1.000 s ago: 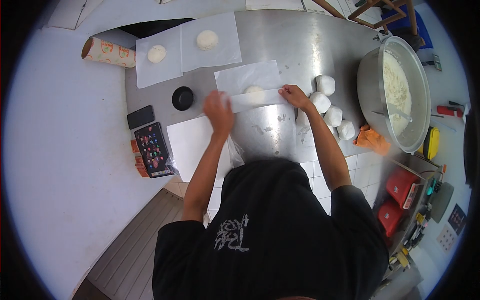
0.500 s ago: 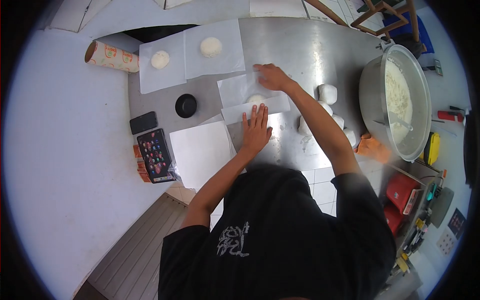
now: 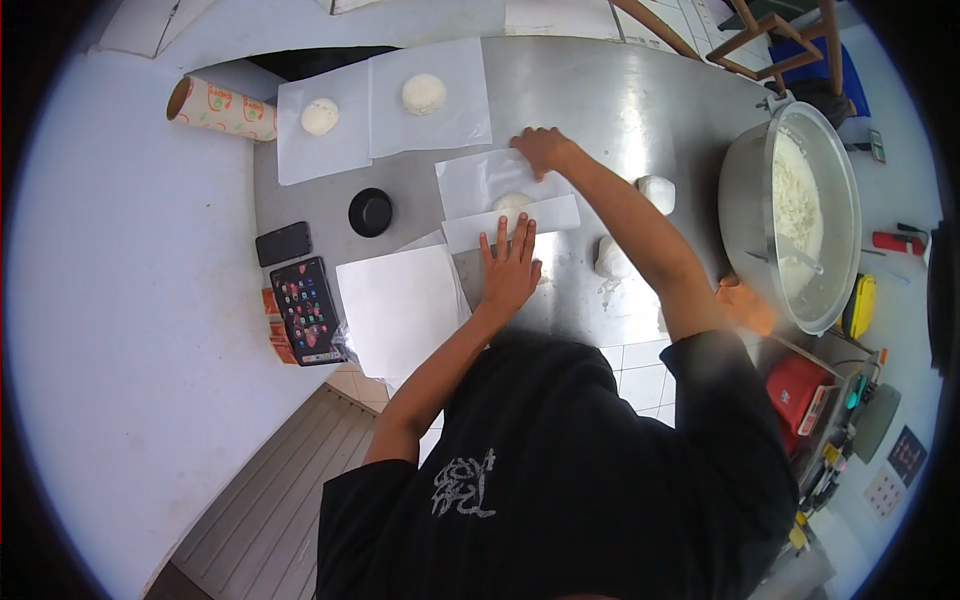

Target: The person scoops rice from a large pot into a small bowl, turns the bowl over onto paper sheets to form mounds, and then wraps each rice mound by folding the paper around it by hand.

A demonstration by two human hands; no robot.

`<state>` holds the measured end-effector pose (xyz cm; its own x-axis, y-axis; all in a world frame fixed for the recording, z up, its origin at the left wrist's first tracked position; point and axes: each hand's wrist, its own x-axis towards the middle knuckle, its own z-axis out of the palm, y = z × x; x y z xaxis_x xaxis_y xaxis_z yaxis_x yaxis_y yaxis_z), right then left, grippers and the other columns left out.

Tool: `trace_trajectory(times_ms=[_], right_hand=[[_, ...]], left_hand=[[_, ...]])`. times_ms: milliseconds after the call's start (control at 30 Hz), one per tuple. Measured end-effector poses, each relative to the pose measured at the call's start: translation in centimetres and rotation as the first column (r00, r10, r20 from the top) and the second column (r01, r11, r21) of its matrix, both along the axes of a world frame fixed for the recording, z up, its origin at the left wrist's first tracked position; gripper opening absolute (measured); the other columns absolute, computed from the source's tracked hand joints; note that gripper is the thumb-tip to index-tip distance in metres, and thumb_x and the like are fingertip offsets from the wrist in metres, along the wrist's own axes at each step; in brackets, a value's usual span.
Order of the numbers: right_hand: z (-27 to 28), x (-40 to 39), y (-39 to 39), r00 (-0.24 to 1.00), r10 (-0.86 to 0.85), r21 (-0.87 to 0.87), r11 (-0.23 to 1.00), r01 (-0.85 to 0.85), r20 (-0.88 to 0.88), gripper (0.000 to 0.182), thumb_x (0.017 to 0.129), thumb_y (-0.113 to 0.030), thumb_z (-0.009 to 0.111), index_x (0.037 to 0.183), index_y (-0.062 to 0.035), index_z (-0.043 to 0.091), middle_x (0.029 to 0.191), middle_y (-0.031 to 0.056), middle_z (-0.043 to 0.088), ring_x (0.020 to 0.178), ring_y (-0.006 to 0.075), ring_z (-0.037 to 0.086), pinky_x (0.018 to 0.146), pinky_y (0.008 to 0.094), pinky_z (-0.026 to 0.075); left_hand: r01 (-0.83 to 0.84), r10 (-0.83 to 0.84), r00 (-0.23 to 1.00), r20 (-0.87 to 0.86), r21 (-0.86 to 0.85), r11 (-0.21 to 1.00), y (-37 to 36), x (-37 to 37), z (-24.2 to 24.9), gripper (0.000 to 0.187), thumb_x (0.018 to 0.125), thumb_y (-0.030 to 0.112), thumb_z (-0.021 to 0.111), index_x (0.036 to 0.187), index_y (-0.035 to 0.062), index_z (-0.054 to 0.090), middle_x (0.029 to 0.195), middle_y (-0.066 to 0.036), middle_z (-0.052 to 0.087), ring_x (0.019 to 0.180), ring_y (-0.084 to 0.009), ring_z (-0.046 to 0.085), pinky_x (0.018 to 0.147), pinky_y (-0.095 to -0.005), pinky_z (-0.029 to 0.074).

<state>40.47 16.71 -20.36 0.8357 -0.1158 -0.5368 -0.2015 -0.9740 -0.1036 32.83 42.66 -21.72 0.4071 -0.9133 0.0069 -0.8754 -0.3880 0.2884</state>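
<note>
While our left hand point(image 3: 510, 272) lies flat with fingers spread on the folded near edge of a paper sheet point(image 3: 478, 180), a dough ball point(image 3: 511, 202) sits on that sheet just beyond the fingertips, on the steel counter point(image 3: 600, 90). Farther right, our right hand point(image 3: 541, 148) presses the sheet's far corner, fingers curled down on the paper. Two more dough pieces point(image 3: 655, 190) rest near our right forearm, beside a large metal basin point(image 3: 745, 190).
</note>
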Motion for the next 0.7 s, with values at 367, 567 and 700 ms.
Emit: trace_trajectory(times_ms=[367,567,700], right_hand=[[3.7,-7.0,7.0,0.806,0.153,0.092,0.964,-0.248,0.571,0.009,0.082,-0.014,0.061,0.083,-0.0055,0.066,0.095,0.008,0.062,0.093,0.0271,0.062,0.08,0.0411,0.051],[0.5,-11.9,10.5,0.678,0.075,0.048,0.986,-0.161,0.731,0.01,0.077,-0.015,0.062,0.084,-0.0075,0.065,0.091,0.0052,0.061,0.094,0.0239,0.058,0.089,0.0389,0.045],[0.6,-12.7,12.1,0.667,-0.104,0.199,0.978,-0.067,0.737,0.019,0.082,-0.013,0.059,0.097,-0.0032,0.067,0.098,0.0071,0.061,0.096,0.0247,0.056,0.09,0.0412,0.045]], left_hand=[[-0.003,0.003,1.0,0.007,-0.027,1.0,0.0,-0.2,-0.7,0.07,0.088,0.036,0.062,0.146,0.0063,0.039,0.157,-0.012,0.027,0.146,-0.0432,0.019,0.111,-0.0703,0.013],[0.02,-0.02,1.0,0.0,-0.064,0.998,1.3,-0.5,-1.8,0.058,0.086,0.034,0.065,0.135,0.006,0.052,0.142,-0.013,0.047,0.137,-0.0397,0.035,0.11,-0.0681,0.019],[-0.097,0.052,0.977,-0.205,-0.219,0.971,3.7,1.8,0.0,0.045,0.086,0.03,0.065,0.12,0.0022,0.057,0.131,-0.017,0.054,0.13,-0.0375,0.043,0.108,-0.0603,0.024]])
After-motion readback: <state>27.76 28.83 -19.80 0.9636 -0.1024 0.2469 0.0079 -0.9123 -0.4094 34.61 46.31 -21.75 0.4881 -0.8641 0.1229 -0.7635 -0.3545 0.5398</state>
